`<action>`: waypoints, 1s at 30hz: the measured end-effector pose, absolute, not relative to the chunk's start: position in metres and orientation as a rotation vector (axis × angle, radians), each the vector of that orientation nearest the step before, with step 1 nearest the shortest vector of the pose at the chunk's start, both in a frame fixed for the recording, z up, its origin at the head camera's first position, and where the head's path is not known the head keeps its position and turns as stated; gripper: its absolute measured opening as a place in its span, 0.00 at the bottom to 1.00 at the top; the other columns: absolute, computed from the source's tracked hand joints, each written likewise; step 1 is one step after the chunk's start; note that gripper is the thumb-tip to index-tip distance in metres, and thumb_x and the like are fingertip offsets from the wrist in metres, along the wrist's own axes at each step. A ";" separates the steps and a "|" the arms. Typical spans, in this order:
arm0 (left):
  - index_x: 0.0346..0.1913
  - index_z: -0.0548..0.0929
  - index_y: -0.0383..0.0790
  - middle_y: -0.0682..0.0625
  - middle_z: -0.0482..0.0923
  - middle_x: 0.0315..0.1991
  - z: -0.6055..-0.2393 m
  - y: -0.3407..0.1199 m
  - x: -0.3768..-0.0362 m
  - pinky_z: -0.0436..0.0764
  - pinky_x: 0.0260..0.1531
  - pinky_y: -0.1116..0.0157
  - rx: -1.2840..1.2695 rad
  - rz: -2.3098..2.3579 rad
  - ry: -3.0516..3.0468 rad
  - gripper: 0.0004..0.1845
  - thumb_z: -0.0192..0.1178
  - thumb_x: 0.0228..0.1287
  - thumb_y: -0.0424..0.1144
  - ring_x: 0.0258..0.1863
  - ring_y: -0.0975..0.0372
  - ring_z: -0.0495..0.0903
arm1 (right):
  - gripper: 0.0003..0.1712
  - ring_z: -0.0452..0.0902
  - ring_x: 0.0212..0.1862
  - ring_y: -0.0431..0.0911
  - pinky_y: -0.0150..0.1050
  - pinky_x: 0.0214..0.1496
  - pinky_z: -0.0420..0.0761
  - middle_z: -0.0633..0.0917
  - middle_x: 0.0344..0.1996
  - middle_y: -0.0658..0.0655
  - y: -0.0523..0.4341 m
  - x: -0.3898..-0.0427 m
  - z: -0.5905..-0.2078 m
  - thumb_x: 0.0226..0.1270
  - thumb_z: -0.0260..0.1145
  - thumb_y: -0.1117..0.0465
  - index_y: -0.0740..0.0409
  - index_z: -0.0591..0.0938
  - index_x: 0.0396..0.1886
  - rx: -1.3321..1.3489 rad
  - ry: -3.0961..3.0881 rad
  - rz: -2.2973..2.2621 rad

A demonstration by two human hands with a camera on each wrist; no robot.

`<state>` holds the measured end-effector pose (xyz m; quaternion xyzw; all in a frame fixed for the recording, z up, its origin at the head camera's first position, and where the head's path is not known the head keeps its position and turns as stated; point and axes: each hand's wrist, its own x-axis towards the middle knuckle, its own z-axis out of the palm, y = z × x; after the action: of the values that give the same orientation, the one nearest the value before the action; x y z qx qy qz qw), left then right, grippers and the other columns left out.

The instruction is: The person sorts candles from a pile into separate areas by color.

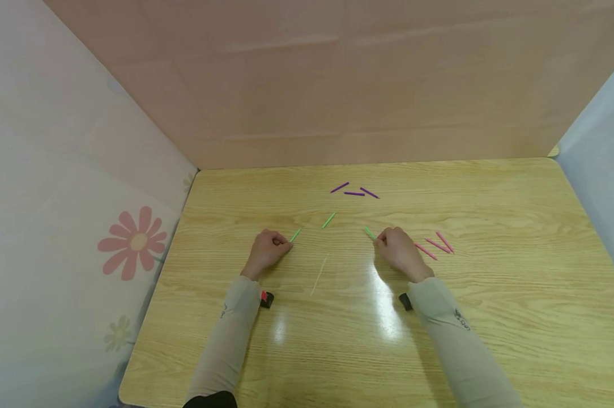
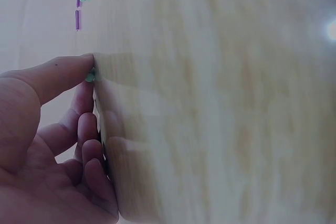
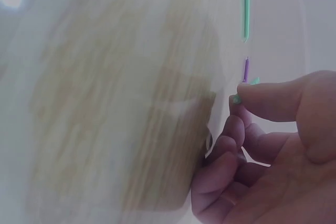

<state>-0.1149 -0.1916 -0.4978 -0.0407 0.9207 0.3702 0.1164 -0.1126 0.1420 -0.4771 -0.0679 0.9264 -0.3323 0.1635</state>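
Pinching: left hand [image 1: 265, 249] grips the end of a green stick [image 1: 295, 234], fingers curled on the wooden table [image 1: 490, 317]. Right hand [image 1: 399, 249] likewise pinches another green stick [image 1: 370, 232]. Third green stick [image 1: 329, 220] lies between them, farther out. Purple sticks [image 1: 354, 191] sit beyond it; pink sticks [image 1: 436, 245] just right of right hand.

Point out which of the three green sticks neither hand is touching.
The middle green stick, lying free on the table between the hands. The left hand pinches the left one; the right hand pinches the right one.

Left hand [image 1: 266, 248], right hand [image 1: 399, 249], fingers curled
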 end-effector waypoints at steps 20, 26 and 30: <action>0.33 0.85 0.38 0.46 0.74 0.38 -0.497 -0.191 -0.115 0.68 0.36 0.64 -0.118 1.078 2.692 0.10 0.66 0.60 0.44 0.36 0.57 0.71 | 0.13 0.75 0.35 0.49 0.42 0.37 0.77 0.82 0.38 0.63 0.097 -0.111 -0.475 0.68 0.56 0.61 0.67 0.81 0.39 -0.265 2.598 -0.973; 0.33 0.85 0.38 0.46 0.74 0.38 -0.499 -0.192 -0.116 0.68 0.37 0.64 -0.118 1.064 2.695 0.11 0.66 0.61 0.44 0.36 0.57 0.71 | 0.11 0.74 0.33 0.47 0.40 0.34 0.76 0.82 0.36 0.60 0.077 -0.108 -0.479 0.66 0.57 0.61 0.64 0.82 0.37 -0.283 2.636 -0.912; 0.33 0.85 0.39 0.46 0.74 0.37 -0.499 -0.191 -0.116 0.68 0.37 0.64 -0.121 1.067 2.696 0.11 0.66 0.61 0.44 0.36 0.57 0.71 | 0.10 0.75 0.32 0.46 0.41 0.33 0.76 0.83 0.34 0.58 0.065 -0.108 -0.480 0.65 0.58 0.61 0.62 0.83 0.34 -0.287 2.660 -0.914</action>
<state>-0.1163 -0.1912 -0.4994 -0.0412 0.9224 0.3649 0.1198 -0.1079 0.0647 -0.4798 -0.1003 0.9293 -0.3192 0.1564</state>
